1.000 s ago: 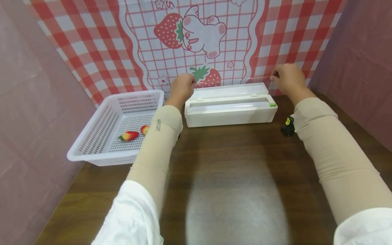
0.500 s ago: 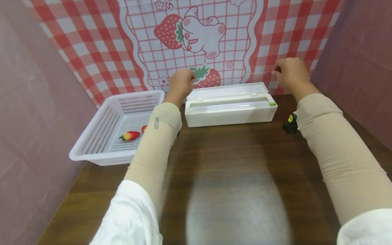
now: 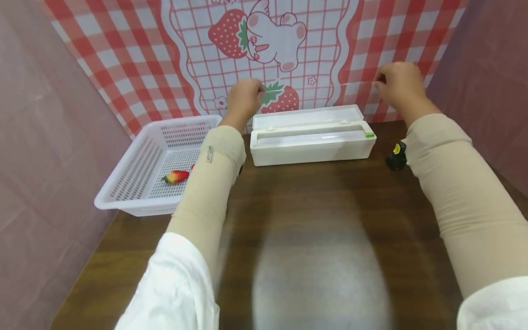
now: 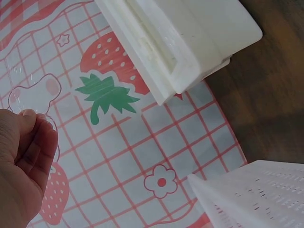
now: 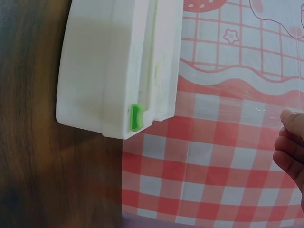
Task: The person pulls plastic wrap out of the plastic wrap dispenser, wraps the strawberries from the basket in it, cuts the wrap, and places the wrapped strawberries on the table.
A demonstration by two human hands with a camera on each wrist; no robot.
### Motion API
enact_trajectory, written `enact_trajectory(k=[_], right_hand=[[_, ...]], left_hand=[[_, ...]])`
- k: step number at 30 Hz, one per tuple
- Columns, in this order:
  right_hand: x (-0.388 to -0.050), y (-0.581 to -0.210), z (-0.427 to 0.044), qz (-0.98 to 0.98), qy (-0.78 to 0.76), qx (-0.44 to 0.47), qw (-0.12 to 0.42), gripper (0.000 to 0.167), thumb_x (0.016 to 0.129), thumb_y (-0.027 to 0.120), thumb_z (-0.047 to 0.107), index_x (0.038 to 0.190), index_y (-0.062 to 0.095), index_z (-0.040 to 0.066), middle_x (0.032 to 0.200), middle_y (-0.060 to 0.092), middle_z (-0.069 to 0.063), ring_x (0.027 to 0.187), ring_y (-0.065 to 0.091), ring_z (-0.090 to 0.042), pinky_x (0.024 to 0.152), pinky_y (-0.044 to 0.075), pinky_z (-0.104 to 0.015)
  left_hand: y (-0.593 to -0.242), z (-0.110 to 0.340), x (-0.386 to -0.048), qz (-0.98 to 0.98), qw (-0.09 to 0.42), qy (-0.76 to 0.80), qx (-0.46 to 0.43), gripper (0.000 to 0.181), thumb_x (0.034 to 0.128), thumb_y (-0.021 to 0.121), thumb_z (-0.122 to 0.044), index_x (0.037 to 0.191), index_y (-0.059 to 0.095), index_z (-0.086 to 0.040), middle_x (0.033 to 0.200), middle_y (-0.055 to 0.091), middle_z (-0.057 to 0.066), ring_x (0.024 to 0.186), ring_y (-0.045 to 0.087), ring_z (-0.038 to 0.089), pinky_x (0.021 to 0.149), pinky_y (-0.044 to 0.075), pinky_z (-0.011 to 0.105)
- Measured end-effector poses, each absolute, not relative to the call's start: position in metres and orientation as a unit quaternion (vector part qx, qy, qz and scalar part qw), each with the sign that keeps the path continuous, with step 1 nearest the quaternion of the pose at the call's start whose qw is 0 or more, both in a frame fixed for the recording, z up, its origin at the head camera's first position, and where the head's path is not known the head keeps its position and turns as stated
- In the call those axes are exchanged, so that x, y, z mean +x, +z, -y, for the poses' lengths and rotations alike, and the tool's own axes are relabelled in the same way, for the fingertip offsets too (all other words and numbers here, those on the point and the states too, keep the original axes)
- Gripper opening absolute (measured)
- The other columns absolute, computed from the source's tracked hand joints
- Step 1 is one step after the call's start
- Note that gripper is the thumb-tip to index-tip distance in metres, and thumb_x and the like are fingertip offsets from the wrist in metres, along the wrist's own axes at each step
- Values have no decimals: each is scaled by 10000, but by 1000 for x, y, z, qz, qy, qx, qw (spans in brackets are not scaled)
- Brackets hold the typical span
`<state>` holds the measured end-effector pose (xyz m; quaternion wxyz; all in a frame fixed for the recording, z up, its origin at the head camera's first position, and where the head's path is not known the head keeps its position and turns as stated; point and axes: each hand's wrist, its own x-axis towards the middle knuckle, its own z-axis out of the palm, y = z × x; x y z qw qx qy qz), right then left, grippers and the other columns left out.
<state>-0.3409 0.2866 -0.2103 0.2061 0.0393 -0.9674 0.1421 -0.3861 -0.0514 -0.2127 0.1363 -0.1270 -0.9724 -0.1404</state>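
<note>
A nearly invisible sheet of clear plastic wrap [image 5: 256, 109] shows by its glints, stretched between both hands above the dispenser. My left hand [image 3: 244, 98] pinches one corner between thumb and curled fingers. At the other corner my right hand [image 3: 401, 87] pinches the film the same way. Below and between the hands is a white plastic wrap dispenser [image 3: 313, 153], its lid [image 3: 307, 116] raised at the back. A green slider [image 5: 136, 118] sits at its right end. Where the film meets the dispenser is hard to make out.
Left of the dispenser stands a white perforated basket [image 3: 142, 208] holding a red and yellow strawberry [image 3: 176, 176]; another is mostly hidden by my left forearm. A checked strawberry-print cloth [image 3: 136, 55] hangs behind the brown wooden table [image 3: 321, 206].
Both hands have risen, and the right one has moved slightly outward, with the plastic wrap still pinched. Basket and dispenser stay in place.
</note>
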Motion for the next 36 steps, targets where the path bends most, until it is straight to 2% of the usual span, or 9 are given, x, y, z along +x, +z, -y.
enact_trajectory(k=[9,23,29,36], right_hand=[[-341,-205,-285,965,132,31,224,265,996,507,104,1082,608,-126,1078,595,-326,978,505,-453,925,431,-580],[-341,-194,-281,965,128,-1,229,326,1016,468,140,1177,584,-119,1142,580,-328,1070,489,-469,954,407,-585],[-341,-190,-281,960,126,11,249,312,1011,469,122,1156,589,-127,1125,585,-334,1060,497,-475,953,405,-588],[-343,-182,-281,957,113,13,267,303,1010,463,121,1133,603,-117,1112,601,-328,1055,508,-482,952,390,-581]], left_hand=[[-203,49,-388,970,155,-141,-123,244,1005,530,-212,1191,671,-143,1199,673,4,1104,603,160,990,448,276],[-192,49,-387,967,177,-138,-121,250,1013,520,-227,1200,673,-166,1196,676,-15,1079,616,147,970,459,274],[-187,49,-388,968,185,-121,-119,263,1016,511,-229,1223,664,-175,1218,669,-18,1099,615,147,973,460,276],[-181,50,-386,961,220,-117,-121,253,1010,527,-231,1206,676,-172,1215,673,-20,1088,628,153,938,485,288]])
